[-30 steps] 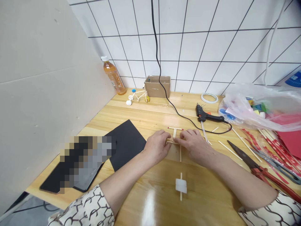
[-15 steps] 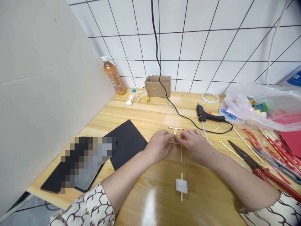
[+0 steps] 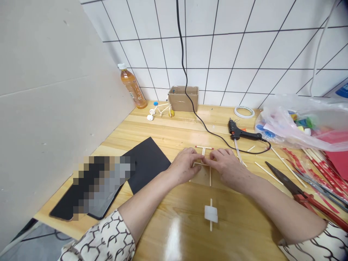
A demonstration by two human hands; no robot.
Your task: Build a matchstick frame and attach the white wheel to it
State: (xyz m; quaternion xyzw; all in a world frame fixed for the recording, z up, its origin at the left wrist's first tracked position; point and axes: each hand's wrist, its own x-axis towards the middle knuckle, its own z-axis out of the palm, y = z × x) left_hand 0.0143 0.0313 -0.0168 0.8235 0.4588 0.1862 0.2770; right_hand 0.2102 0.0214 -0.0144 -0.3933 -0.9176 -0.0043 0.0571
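Both hands meet over a small frame of thin wooden sticks [image 3: 210,177] on the table. My left hand [image 3: 185,165] is closed, its fingertips on the frame's middle sticks from the left. From the right, my right hand [image 3: 223,165] touches the same joint with bent, closed fingers. Beyond the fingers a red-tipped stick [image 3: 204,147] lies crosswise at the frame's far end. Nearer the front lies a white piece [image 3: 211,214] with a short stick through it. The fingertips hide part of the frame.
A black sheet [image 3: 148,163] and two dark, partly blurred devices lie left. Behind stand a bottle [image 3: 133,88], a small stick model [image 3: 161,110] and a cardboard box [image 3: 183,99]. A glue gun [image 3: 244,134], loose sticks, scissors [image 3: 301,194] and a plastic bag [image 3: 307,119] are right.
The view has shifted slightly. My left fingers have moved a little on the frame, and a stick end now shows below my left hand. Both hands stay at the joint.
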